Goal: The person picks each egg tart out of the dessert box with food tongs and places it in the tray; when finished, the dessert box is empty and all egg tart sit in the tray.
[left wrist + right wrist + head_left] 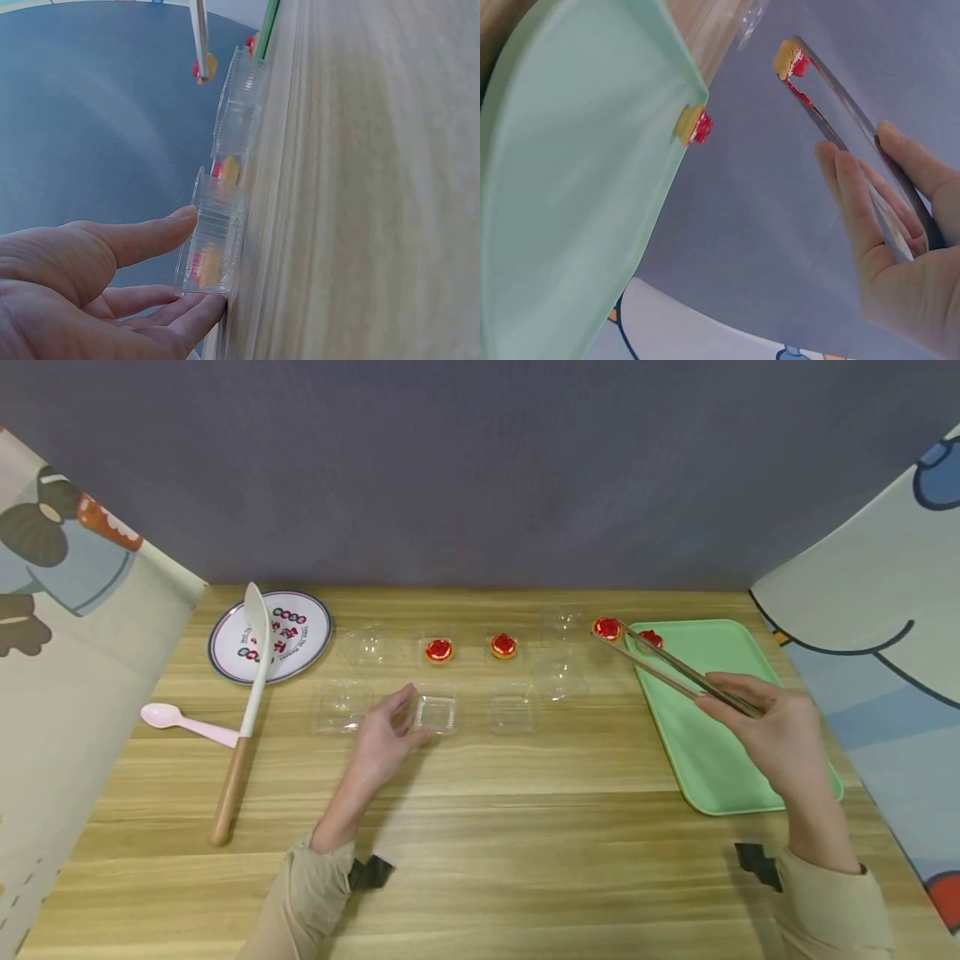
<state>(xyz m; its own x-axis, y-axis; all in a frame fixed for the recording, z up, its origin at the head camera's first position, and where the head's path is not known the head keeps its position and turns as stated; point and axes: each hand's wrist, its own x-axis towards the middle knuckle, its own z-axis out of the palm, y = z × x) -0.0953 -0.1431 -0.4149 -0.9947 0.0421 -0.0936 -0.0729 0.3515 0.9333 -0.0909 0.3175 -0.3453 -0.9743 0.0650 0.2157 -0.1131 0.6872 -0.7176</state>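
Note:
My right hand [772, 727] grips metal tongs [697, 681], whose tips hold a small yellow tart with red topping [607, 628] in the air left of the green tray [720, 777]. A similar tart [692, 125] sits at the tray's far left corner. My left hand [381, 739] is at the left side of a clear plastic box [437, 714], thumb and fingertips spread at its edges, as the left wrist view shows. Behind that box, a tart [438, 650] stands in its clear plastic, and another tart [503, 646] sits the same way to its right.
More clear plastic boxes stand alongside: one on the left [343, 706], one right of centre [512, 714] and one at the back right [561, 681]. A patterned plate [315, 639] lies at the back left, crossed by a long-handled spoon [255, 697]. Nearby lies a pink spoon [202, 727].

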